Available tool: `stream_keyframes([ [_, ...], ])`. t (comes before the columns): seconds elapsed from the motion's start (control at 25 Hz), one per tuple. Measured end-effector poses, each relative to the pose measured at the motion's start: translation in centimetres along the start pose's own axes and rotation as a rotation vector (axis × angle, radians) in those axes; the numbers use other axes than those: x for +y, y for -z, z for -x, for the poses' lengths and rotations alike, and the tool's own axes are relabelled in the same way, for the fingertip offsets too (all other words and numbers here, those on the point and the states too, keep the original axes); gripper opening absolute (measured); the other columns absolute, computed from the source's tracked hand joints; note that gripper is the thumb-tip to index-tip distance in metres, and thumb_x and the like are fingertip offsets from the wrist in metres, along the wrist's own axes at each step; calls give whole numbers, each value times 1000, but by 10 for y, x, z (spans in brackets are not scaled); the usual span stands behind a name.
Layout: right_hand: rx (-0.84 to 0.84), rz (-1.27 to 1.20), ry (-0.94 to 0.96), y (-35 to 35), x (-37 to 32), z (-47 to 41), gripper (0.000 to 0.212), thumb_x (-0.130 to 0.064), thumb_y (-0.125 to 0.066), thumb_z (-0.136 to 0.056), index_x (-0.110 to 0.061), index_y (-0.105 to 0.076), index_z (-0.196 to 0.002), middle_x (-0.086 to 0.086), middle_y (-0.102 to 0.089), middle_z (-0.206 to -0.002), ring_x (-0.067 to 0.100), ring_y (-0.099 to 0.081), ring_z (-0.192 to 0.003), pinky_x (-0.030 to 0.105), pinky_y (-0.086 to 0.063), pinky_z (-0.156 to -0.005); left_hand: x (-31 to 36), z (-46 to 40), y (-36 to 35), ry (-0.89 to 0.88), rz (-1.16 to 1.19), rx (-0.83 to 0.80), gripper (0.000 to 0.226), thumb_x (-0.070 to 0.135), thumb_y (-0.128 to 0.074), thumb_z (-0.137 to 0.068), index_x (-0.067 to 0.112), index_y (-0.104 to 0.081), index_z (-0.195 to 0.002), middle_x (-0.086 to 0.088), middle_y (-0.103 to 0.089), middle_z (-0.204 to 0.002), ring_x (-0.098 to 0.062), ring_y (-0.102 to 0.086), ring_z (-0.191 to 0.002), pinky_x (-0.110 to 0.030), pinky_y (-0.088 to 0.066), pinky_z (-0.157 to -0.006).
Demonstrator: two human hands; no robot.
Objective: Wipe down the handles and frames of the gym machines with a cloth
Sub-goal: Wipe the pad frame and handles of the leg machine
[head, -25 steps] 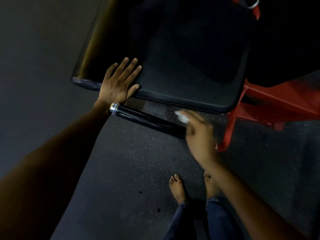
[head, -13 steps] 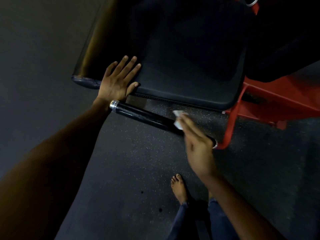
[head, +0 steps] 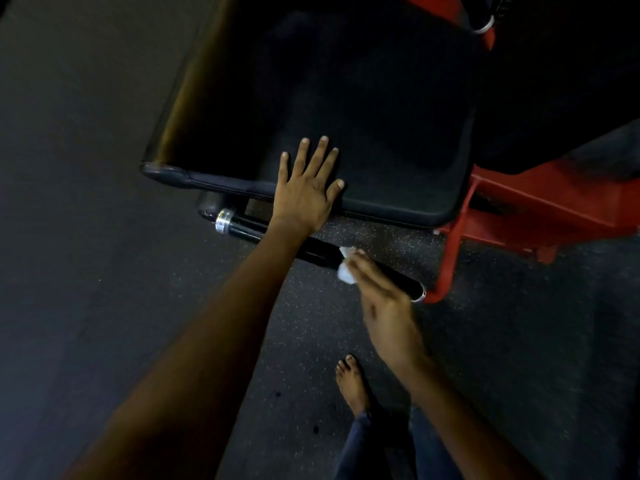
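Observation:
A black padded seat (head: 363,109) fills the upper middle of the head view. My left hand (head: 306,194) lies flat on its front edge, fingers spread. Below the seat runs a glossy black handle bar (head: 311,247) with chrome ends, slanting down to the right. My right hand (head: 384,303) holds a small white cloth (head: 345,268) against the bar, near its right half. The hand covers part of the cloth and the bar. A red frame (head: 540,209) carries the seat and meets the bar's right end.
Dark speckled rubber floor (head: 346,334) lies under the machine and to the left. My bare foot (head: 353,382) and blue trouser legs (head: 356,448) stand below the bar. A red strap with a metal ring (head: 483,27) hangs at the top right.
My left hand has shifted right along the seat's front edge, and its forearm now crosses the bar. My right hand with the cloth has stayed near the bar's right half.

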State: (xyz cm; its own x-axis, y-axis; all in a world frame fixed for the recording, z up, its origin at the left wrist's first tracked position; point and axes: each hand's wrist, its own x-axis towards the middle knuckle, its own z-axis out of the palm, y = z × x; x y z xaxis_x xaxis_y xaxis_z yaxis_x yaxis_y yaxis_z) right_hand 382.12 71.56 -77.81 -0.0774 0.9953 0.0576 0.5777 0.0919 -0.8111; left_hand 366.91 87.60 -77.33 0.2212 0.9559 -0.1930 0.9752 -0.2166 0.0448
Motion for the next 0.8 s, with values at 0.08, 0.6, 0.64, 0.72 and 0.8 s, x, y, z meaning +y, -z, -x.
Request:
stream_keyframes([
  [0.08, -23, -42, 52, -6, 2, 2, 51, 12, -42, -84, -6, -53, -130, 8, -48, -141, 16, -41, -133, 26, -37, -108, -1, -3, -6, 23, -93, -49, 61, 49, -15, -102, 23, 5, -153, 2, 14, -161, -24, 16, -147, -48, 8, -118],
  [0.6, -114, -132, -445, 14, 22, -30, 36, 2, -44, -94, -15, -64, -118, -8, -60, -114, -2, -56, -89, -3, -40, -71, -4, -37, -7, 23, -116, 105, 58, 45, -16, -103, 18, -10, -154, 0, -2, -162, -21, 3, -149, -41, 1, -121],
  [0.64, -132, -105, -575, 18, 37, -27, 34, 0, -42, -95, -14, -62, -119, -3, -62, -117, 1, -58, -84, -2, -40, -64, -4, -36, -7, 25, -122, 109, 58, 45, -15, -103, 18, -9, -154, -1, -2, -162, -21, 4, -149, -41, 1, -121],
  [0.72, -170, -81, -784, 30, 58, -23, 37, 1, -38, -96, -12, -60, -122, 9, -61, -123, 8, -60, -77, 0, -39, -55, -2, -35, -8, 32, -123, 120, 58, 45, -15, -103, 18, -8, -154, -1, -1, -162, -21, 5, -149, -40, 2, -121],
  [0.8, -198, -70, -787, 32, 56, -29, 39, 3, -39, -95, -14, -59, -124, 6, -60, -123, 2, -50, -61, 3, -36, -42, -1, -35, -8, 48, -122, 132, 58, 44, -15, -103, 18, -9, -154, 0, -1, -162, -21, 4, -149, -40, 2, -120],
])
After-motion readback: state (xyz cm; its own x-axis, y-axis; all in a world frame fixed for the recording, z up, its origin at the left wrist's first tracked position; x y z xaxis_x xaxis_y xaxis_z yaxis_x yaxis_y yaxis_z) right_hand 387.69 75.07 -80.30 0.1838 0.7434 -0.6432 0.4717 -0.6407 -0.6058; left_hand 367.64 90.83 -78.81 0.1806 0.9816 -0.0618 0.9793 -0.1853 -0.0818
